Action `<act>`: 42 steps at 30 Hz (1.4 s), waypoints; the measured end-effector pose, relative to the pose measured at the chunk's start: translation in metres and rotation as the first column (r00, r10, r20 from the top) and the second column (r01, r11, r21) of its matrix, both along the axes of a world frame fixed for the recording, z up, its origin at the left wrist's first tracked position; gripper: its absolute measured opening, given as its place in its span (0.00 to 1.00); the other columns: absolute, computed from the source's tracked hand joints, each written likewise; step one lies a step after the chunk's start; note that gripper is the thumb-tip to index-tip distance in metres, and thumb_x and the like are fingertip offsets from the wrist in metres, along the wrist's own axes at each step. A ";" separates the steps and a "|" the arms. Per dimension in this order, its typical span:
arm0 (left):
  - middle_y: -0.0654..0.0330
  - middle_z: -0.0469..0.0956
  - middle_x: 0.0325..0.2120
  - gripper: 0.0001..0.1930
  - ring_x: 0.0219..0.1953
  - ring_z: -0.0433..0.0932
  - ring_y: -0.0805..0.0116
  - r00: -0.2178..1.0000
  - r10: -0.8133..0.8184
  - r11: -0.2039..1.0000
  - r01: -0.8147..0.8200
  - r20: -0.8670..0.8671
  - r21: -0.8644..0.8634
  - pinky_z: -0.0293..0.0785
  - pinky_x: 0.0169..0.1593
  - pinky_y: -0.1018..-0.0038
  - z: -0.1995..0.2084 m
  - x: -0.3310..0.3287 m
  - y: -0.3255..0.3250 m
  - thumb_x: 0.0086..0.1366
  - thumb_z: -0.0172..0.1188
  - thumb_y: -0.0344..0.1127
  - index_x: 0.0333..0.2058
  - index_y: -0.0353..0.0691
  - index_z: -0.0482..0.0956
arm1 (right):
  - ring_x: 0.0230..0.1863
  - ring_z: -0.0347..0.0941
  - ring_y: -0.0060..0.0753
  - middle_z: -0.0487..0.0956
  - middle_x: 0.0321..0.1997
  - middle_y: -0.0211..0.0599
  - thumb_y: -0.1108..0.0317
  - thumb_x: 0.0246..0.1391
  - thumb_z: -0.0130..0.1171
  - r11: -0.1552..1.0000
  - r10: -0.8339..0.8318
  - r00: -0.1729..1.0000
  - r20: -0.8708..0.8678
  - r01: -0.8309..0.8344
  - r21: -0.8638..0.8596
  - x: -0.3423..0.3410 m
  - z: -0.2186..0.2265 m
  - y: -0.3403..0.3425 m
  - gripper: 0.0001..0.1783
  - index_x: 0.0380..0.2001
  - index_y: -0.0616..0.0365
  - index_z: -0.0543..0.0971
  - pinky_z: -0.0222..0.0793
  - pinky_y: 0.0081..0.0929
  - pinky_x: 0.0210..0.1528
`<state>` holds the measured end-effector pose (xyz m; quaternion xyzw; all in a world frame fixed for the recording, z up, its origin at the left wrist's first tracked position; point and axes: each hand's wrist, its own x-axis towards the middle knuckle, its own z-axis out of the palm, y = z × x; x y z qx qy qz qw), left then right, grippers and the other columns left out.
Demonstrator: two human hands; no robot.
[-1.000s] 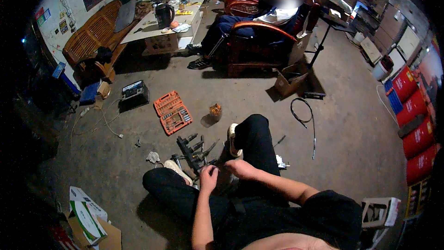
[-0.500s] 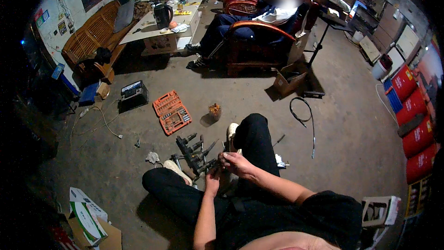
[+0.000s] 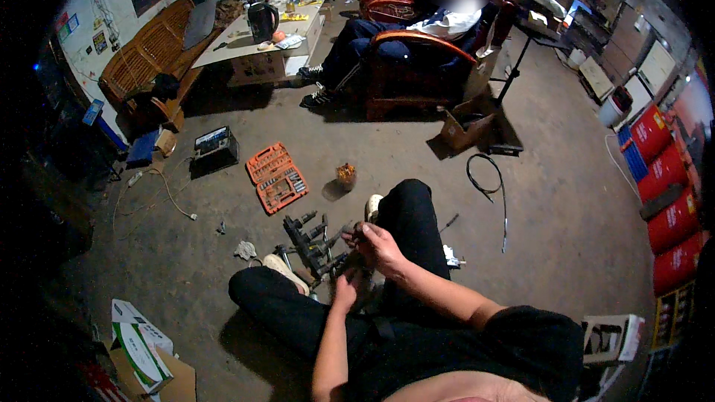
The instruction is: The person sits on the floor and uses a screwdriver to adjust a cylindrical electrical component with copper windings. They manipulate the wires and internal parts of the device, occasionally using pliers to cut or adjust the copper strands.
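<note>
A dark metal mechanical assembly [image 3: 304,244] with several protruding rods and stubs sits on the floor between my folded legs. My left hand [image 3: 345,290] is closed at its near end; its fingertips are partly hidden in shadow. A little farther forward and to the right, my right hand [image 3: 380,249] pinches a small dark piece [image 3: 357,231], too blurred to name. That hand is apart from my left one. Beyond the assembly lies an open orange socket set case [image 3: 277,180], with a jar of small orange-brown bits [image 3: 345,176] to its right.
A car battery [image 3: 216,148] and a pale cord [image 3: 173,195] are at left. To the right lie a black cable [image 3: 482,187] and a cardboard box [image 3: 463,128]. A seated person [image 3: 383,48] is beyond, beside a low table [image 3: 242,43]. Red drums [image 3: 665,171] line the right side.
My right hand has risen forward and away from my left hand, carrying the small dark piece. My left hand stays at the assembly's near end.
</note>
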<state>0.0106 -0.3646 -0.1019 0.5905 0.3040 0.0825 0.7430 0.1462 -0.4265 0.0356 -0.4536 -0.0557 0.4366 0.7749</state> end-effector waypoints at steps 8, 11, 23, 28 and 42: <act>0.61 0.76 0.27 0.10 0.31 0.72 0.75 0.993 0.021 0.941 -0.058 0.113 0.334 0.67 0.38 0.77 0.077 0.003 0.019 0.62 0.52 0.34 0.33 0.31 0.75 | 0.42 0.71 0.48 0.75 0.37 0.44 0.73 0.47 0.52 0.958 0.280 -0.251 0.926 0.021 -0.284 0.037 -0.018 -0.011 0.12 0.37 0.61 0.73 0.69 0.36 0.45; 0.68 0.73 0.25 0.09 0.29 0.69 0.78 0.991 0.006 0.946 -0.048 0.133 0.320 0.66 0.36 0.80 0.083 -0.005 0.039 0.62 0.53 0.34 0.35 0.33 0.75 | 0.42 0.71 0.46 0.75 0.37 0.44 0.71 0.51 0.51 0.866 0.455 -0.247 0.856 -0.102 -0.490 0.041 -0.037 -0.027 0.10 0.37 0.62 0.73 0.69 0.34 0.44; 0.62 0.76 0.29 0.15 0.32 0.69 0.74 0.995 -0.034 0.995 0.026 0.095 0.093 0.67 0.39 0.76 0.064 0.007 0.005 0.63 0.52 0.39 0.39 0.32 0.74 | 0.32 0.67 0.23 0.74 0.33 0.34 0.57 0.59 0.47 0.986 0.018 0.994 0.105 -0.035 0.163 -0.001 0.040 -0.010 0.17 0.38 0.61 0.71 0.62 0.19 0.33; 0.62 0.74 0.23 0.10 0.26 0.67 0.76 0.988 -0.139 0.967 0.122 0.064 0.224 0.66 0.34 0.76 0.080 0.000 0.015 0.62 0.51 0.35 0.35 0.33 0.74 | 0.45 0.72 0.42 0.75 0.41 0.45 0.78 0.50 0.50 0.991 0.131 -0.064 0.989 -0.031 -0.133 0.031 -0.002 -0.005 0.13 0.41 0.63 0.72 0.67 0.31 0.45; 0.64 0.75 0.35 0.14 0.38 0.70 0.77 0.986 0.031 0.993 -0.049 0.164 0.104 0.66 0.43 0.80 0.030 -0.004 0.004 0.64 0.50 0.36 0.44 0.33 0.72 | 0.50 0.67 0.33 0.72 0.48 0.39 0.60 0.57 0.47 0.980 -0.001 0.998 -0.066 0.014 0.199 0.005 0.005 -0.006 0.20 0.50 0.59 0.67 0.61 0.25 0.51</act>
